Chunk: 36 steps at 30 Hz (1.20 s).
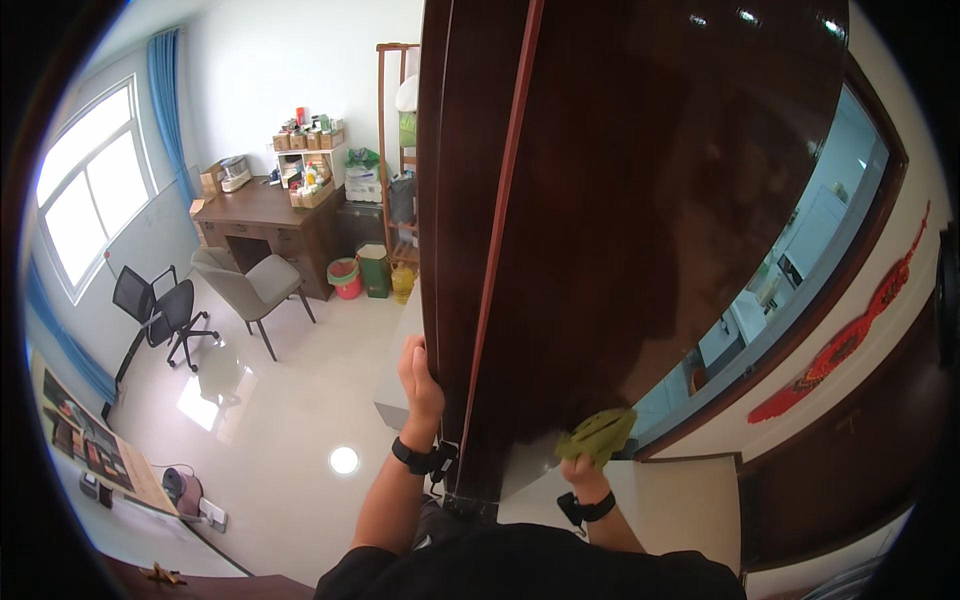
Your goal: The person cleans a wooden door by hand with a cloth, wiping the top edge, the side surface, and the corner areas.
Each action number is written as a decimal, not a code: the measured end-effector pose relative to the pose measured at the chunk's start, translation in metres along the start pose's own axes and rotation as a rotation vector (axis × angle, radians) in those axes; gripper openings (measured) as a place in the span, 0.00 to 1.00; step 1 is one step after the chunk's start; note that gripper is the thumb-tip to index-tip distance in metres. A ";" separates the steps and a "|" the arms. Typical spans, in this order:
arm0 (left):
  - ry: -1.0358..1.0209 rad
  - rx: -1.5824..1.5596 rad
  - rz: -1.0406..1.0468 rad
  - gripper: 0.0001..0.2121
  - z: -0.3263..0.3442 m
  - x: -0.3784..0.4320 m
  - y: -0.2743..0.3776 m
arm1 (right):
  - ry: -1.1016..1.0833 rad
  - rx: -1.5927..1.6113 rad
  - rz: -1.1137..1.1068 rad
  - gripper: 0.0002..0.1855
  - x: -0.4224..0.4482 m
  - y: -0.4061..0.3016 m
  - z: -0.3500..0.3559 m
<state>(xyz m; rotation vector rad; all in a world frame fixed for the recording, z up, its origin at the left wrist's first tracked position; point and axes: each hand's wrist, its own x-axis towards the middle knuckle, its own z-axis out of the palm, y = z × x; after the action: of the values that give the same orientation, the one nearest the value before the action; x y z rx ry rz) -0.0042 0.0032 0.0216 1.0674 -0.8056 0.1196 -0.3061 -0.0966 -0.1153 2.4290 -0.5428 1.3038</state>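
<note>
A glossy dark brown wooden panel (637,225) stands upright in front of me, with a thin reddish strip (504,195) running down it beside a narrower dark wooden frame (465,247). My left hand (420,382) is at the frame's left edge, fingers curled around it. My right hand (583,471) is closed on a crumpled olive-green cloth (600,435). The cloth is at the lower part of the panel; whether it presses on the surface is hard to tell. Both wrists wear black straps with small devices.
To the left lies a room with a grey chair (259,289), a black office chair (169,307), a wooden desk (262,206) and a pink bin (344,279). A dark threshold (472,508) is below me. On the right wall hangs a red ornament (832,349) beside a dark door (840,480).
</note>
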 end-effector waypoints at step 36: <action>0.134 0.260 0.088 0.15 -0.016 -0.005 0.014 | 0.012 0.675 0.387 0.12 0.025 -0.037 -0.016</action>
<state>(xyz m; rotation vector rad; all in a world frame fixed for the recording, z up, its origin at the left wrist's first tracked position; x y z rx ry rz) -0.0057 0.0247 0.0244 1.2539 -0.7290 0.3749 -0.2877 -0.0610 -0.0898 2.9402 -0.6786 1.9098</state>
